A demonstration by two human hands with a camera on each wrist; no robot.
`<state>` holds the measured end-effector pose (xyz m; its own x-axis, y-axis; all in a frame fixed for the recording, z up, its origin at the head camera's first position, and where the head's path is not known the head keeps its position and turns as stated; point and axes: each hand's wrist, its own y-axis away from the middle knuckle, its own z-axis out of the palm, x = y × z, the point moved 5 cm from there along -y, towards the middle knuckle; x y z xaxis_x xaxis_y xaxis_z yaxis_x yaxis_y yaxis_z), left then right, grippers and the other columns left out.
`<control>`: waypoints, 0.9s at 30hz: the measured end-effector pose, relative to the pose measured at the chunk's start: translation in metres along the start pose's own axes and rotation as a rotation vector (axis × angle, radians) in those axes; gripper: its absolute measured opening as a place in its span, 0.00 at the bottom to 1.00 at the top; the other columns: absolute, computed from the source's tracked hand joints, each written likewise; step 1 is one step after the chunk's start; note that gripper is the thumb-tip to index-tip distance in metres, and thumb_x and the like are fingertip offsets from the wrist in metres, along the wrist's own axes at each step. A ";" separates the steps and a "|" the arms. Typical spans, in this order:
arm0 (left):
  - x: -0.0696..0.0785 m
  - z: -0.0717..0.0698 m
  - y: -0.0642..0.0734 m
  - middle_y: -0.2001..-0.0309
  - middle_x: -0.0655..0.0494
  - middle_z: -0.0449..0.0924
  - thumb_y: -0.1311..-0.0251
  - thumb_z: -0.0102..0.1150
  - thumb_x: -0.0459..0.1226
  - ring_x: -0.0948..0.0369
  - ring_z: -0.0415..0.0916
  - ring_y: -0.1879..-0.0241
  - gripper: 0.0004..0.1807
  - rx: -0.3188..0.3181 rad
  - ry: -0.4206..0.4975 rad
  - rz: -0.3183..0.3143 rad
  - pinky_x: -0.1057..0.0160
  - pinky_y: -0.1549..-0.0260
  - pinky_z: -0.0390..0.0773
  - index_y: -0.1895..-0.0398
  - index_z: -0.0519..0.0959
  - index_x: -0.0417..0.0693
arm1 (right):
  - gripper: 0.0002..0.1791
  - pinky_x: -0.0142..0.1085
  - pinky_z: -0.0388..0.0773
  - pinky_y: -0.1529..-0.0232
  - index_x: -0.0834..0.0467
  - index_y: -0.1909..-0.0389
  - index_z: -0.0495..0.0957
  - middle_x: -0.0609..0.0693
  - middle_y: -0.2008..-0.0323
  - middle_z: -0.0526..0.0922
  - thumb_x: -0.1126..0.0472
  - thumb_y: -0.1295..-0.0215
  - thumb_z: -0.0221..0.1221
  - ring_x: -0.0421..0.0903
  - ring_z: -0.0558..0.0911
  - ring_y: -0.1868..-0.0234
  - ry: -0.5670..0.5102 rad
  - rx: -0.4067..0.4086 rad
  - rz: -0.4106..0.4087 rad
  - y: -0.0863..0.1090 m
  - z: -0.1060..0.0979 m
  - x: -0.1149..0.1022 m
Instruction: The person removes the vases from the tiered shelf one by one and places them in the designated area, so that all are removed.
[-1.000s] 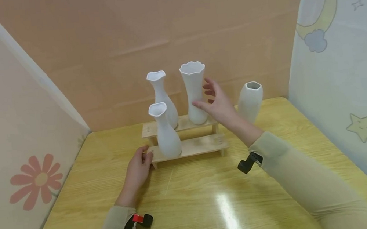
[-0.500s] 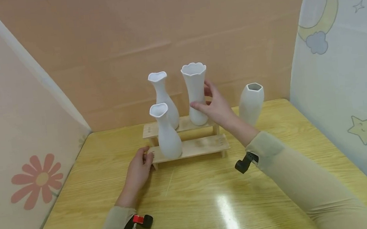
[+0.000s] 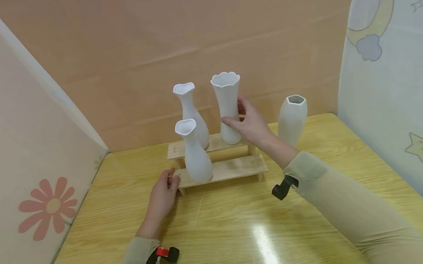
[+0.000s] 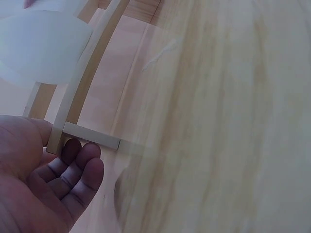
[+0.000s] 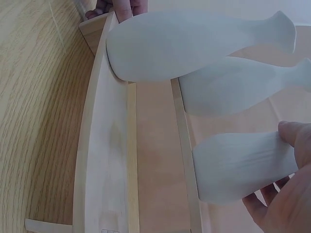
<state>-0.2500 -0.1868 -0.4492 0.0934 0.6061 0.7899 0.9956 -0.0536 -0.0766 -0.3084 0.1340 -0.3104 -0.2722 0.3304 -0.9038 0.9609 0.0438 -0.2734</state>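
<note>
Right hand [image 3: 250, 125], fingers [image 3: 241, 103] curled around tall white scalloped-rim ceramic vase [image 3: 227, 105] upright on upper step of two-tier pale wooden shelf [image 3: 238, 168]. Left hand [image 3: 162, 195], fingers [image 4: 80, 167] relaxed, resting against shelf's left end on yellow wooden desk [image 3: 225, 232]. Two white narrow-necked vases [image 3: 194, 150] left on shelf; white faceted vase [image 3: 292, 119] right of shelf.

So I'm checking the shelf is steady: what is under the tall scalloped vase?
The tall scalloped vase stands on the upper step of the wooden shelf; its base contact is hidden.
</note>
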 end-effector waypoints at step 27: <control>-0.002 -0.001 -0.002 0.61 0.50 0.82 0.12 0.54 0.41 0.58 0.81 0.66 0.25 0.004 -0.031 0.008 0.57 0.61 0.82 0.23 0.71 0.36 | 0.41 0.58 0.77 0.30 0.57 0.19 0.67 0.58 0.33 0.79 0.50 0.25 0.73 0.57 0.78 0.32 0.038 0.005 -0.035 0.043 -0.033 -0.007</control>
<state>-0.2520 -0.1883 -0.4499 0.1013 0.6300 0.7700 0.9948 -0.0553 -0.0857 -0.2640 0.1651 -0.3050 -0.3030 0.3640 -0.8807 0.9507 0.0513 -0.3059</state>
